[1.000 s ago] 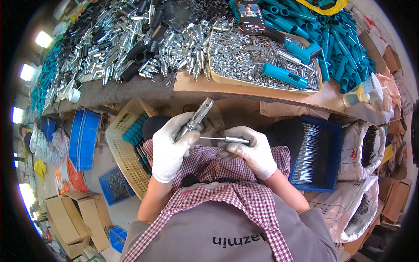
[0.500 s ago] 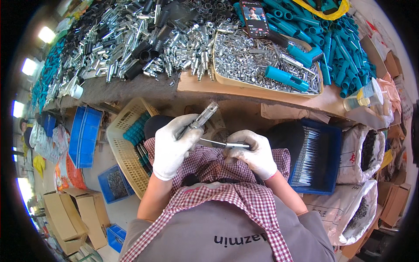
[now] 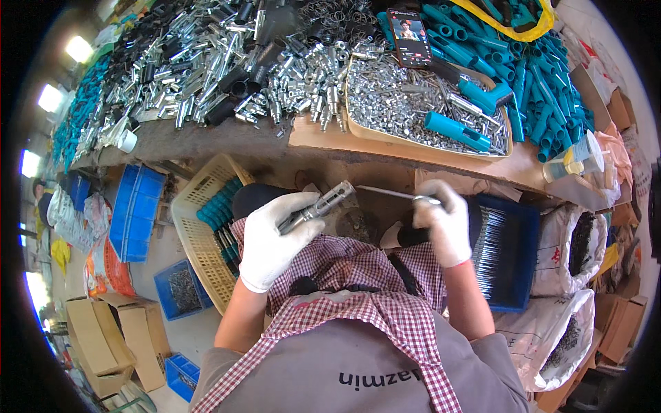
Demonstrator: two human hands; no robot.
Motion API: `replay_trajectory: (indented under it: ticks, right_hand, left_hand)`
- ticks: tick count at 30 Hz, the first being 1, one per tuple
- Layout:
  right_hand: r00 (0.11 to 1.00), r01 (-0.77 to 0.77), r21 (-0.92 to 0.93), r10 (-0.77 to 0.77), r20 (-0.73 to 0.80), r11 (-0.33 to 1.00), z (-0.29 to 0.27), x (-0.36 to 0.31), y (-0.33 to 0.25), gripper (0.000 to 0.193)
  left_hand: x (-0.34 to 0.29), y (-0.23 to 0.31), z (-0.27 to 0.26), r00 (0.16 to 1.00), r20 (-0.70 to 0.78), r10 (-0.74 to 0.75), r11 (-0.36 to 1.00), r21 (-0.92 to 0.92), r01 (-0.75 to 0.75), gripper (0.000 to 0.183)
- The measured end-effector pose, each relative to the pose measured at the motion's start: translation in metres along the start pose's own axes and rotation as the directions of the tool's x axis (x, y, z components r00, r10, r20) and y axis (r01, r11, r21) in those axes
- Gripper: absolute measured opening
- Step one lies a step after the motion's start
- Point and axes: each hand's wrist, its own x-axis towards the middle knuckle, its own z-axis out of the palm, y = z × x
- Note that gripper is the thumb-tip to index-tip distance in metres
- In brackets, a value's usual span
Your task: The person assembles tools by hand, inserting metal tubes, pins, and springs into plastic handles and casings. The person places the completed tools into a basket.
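Observation:
My left hand (image 3: pixel 270 242), in a white glove, is closed round a slotted silver metal cylinder (image 3: pixel 333 198) that tilts up to the right. My gloved right hand (image 3: pixel 446 224), partly smeared by motion, grips a thin metal rod (image 3: pixel 385 192) by its thicker shiny end. The rod points left, its tip close to the cylinder's open upper end; whether they touch I cannot tell. Both hands are above my lap, over a checked apron (image 3: pixel 344 265).
On the bench (image 3: pixel 227 141) ahead lie heaps of metal parts (image 3: pixel 186 76), a tray (image 3: pixel 413 146) of small pieces, a phone (image 3: pixel 411 41) and teal tubes (image 3: pixel 537 96). A yellow basket (image 3: pixel 200 193) stands left, a blue bin (image 3: pixel 523 261) of rods right. White sacks (image 3: pixel 561 248) stand further right.
My right hand has moved right and up with the rod, away from my left hand. The rod's tip has shifted from beside my left hand to near the cylinder's upper end.

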Motion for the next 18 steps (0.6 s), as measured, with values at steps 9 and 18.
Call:
replay_trajectory:
  ticks: [9,18]
  right_hand:
    - [0.959,0.022,-0.142,0.020,0.284,0.990,-0.018,-0.004,-0.051,0.019]
    - [0.909,0.094,-0.245,0.017,0.417,0.965,0.007,0.001,-0.067,0.029]
  left_hand:
    - [-0.005,0.017,-0.008,0.970,0.163,0.179,0.970,0.133,-0.202,0.035]
    - [-0.001,0.032,-0.010,0.977,0.189,0.104,0.983,0.133,-0.130,0.034]
